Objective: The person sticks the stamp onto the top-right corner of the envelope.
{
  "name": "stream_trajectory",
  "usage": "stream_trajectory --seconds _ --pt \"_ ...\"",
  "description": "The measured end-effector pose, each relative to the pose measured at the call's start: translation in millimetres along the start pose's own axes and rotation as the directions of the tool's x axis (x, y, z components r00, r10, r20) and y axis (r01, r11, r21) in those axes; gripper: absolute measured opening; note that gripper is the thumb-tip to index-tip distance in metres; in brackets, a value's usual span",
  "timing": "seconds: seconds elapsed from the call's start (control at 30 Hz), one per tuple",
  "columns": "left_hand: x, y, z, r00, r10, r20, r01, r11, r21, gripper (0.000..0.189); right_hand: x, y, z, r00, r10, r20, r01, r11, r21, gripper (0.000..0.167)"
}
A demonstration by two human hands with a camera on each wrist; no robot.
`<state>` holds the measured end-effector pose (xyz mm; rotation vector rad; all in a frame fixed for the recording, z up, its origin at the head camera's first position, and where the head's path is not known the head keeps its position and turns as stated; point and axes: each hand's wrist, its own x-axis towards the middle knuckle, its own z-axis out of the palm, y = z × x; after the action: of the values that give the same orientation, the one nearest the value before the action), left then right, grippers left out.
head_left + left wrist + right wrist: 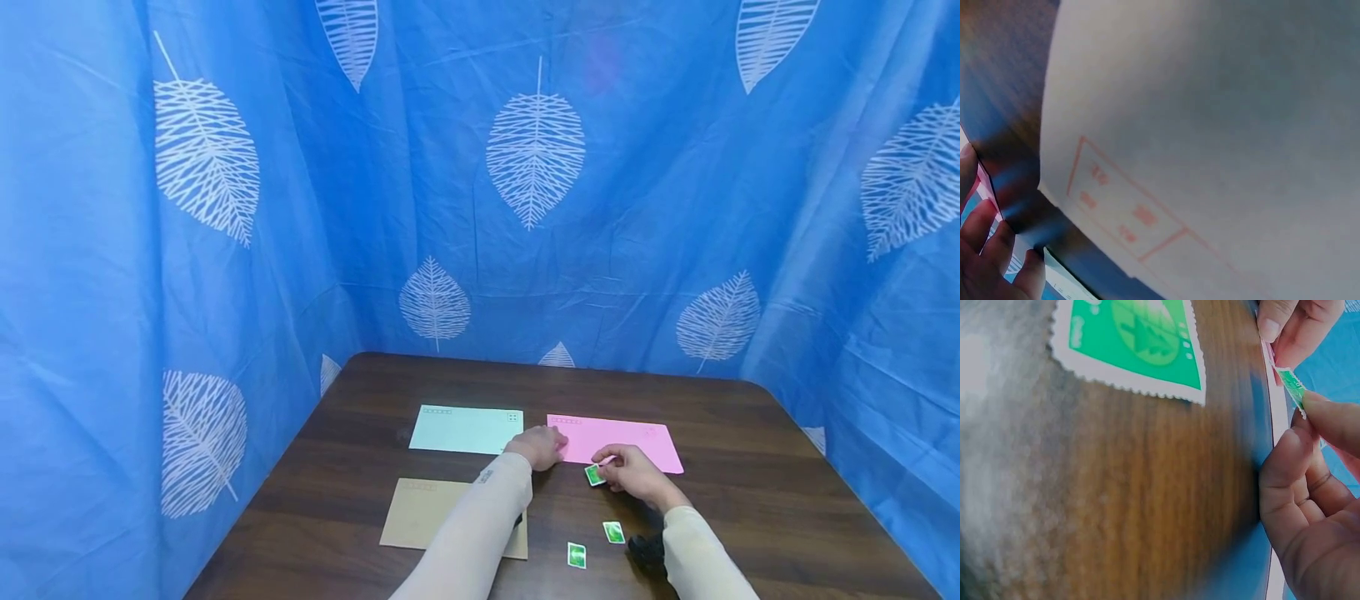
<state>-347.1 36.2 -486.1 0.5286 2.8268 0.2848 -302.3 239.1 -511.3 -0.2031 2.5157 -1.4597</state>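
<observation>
A pink envelope (622, 437) lies toward the back right of the table. My left hand (538, 447) rests its fingertips on that envelope's left edge, fingers spread in the left wrist view. Between thumb and fingertip, my right hand (637, 477) pinches a small green postage stamp (1291, 384) with a white perforated border. In the head view this stamp is just in front of the pink envelope's near edge. Two more green stamps lie nearer the front, one stamp (613, 532) beside my right wrist and another stamp (577, 556) to its left.
A mint green envelope (457, 431) lies at the back left. My left forearm crosses over a brown envelope (416, 517), partly hiding it. A black object (647, 550) is at my right wrist. Blue curtains (465, 208) with white leaves surround the dark wooden table (345, 467).
</observation>
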Motion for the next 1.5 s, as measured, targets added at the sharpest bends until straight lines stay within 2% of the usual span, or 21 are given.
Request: stream_trajectory --seconds 0.27,0.63,0.77,0.93,1.27,1.5 --pt "0.5 -1.1 -0.3 1.0 -0.004 -0.006 0.003 1.0 -0.029 0.04 1.0 -1.6 -2.6 1.0 0.002 0.0 -0.002 1.0 -0.005 0.021" --pt "1.9 -0.2 0.7 1.0 -0.006 0.004 0.006 1.0 -0.017 0.04 1.8 1.1 -5.0 1.0 -0.012 0.009 0.012 1.0 0.024 0.027" --pt "0.8 -0.3 0.9 1.0 -0.008 0.005 0.008 0.999 -0.032 0.04 3.3 1.6 -4.3 1.0 0.01 0.004 -0.011 0.999 0.039 0.027" --pt "-0.9 -0.6 0.9 1.0 -0.002 0.005 0.002 1.0 -0.015 0.04 2.8 0.9 -2.1 0.998 0.058 -0.027 -0.056 0.996 0.064 0.026" --pt "3.8 -2.5 7.9 1.0 0.005 -0.01 -0.006 1.0 -0.013 0.04 3.9 3.6 1.3 0.99 0.103 -0.094 -0.093 0.99 0.109 0.026" --pt "4.0 -2.8 8.0 1.0 0.002 -0.012 -0.002 0.999 -0.037 0.04 4.0 3.6 2.2 0.985 0.11 -0.131 -0.097 0.99 0.102 0.025"
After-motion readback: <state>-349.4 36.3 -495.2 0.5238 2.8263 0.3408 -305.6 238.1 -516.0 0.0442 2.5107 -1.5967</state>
